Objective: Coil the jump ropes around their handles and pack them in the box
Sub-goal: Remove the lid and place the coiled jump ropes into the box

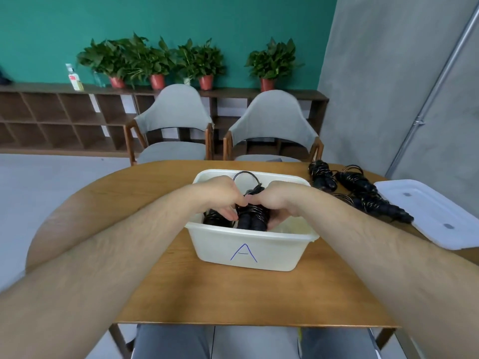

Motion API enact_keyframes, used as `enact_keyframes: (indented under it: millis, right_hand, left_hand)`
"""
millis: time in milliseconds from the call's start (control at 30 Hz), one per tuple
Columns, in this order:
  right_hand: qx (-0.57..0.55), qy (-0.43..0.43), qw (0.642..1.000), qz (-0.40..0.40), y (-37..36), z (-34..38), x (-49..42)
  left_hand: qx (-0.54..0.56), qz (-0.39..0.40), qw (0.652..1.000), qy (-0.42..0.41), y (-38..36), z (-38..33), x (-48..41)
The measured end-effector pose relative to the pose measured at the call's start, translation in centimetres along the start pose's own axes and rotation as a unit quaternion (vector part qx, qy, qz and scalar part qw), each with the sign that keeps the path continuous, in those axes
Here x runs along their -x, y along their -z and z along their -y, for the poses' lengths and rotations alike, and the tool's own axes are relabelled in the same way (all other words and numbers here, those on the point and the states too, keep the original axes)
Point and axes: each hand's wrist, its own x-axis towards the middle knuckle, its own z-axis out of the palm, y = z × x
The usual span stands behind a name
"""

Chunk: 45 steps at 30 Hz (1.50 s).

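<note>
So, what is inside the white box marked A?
In the box: a coiled jump rope gripped by the left hand and right hand, plus another coil. Hands cover the bottom.

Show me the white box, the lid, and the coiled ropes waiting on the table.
white box (281, 255): head view, front wall
lid (430, 211): head view, flat top
coiled ropes (359, 183): head view, middle bundle

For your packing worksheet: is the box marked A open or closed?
Open. The box is uncovered, left hand and right hand hold a jump rope inside, and a white lid lies on the table.
</note>
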Motion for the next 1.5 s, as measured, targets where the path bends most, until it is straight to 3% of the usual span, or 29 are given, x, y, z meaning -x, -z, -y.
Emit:
enact_keyframes:
  millis: [167,433,767,1033,1133,1233,1367,1500]
  right_hand:
    - [0.084,-0.052,0.993,0.062,-0.9,0.3,-2.7]
    - [0.061,-0.089,0.991,0.077,-1.4,-0.5,-5.3]
    - [0.058,-0.048,0.992,0.096,-1.7,-1.9,-6.2]
    - [0.314,-0.020,0.947,0.060,-2.0,-1.8,-5.6]
    - [0.383,0.018,0.924,-0.008,-1.6,-1.4,-4.8]
    - [0.399,0.103,0.902,-0.131,-1.1,-1.6,-4.4]
    - [0.323,0.214,0.890,-0.239,1.0,-2.4,-3.0]
    - [0.238,0.319,0.839,-0.372,4.8,-5.2,-0.4]
  left_hand:
    - [-0.023,0.023,0.999,0.033,-0.7,0.9,-3.0]
    - [-0.117,0.048,0.990,0.056,-0.7,1.2,-4.2]
    - [-0.203,0.051,0.977,0.041,-1.6,1.7,-4.2]
    - [-0.360,0.080,0.930,-0.008,-1.6,1.5,-2.9]
    - [-0.383,0.060,0.922,-0.024,-1.8,1.3,-2.5]
    - [-0.317,-0.035,0.946,-0.065,-2.2,1.1,-2.7]
    - [-0.181,-0.145,0.962,-0.141,-3.3,-1.1,-2.9]
    - [-0.136,-0.204,0.946,-0.214,-5.2,-5.2,-2.7]
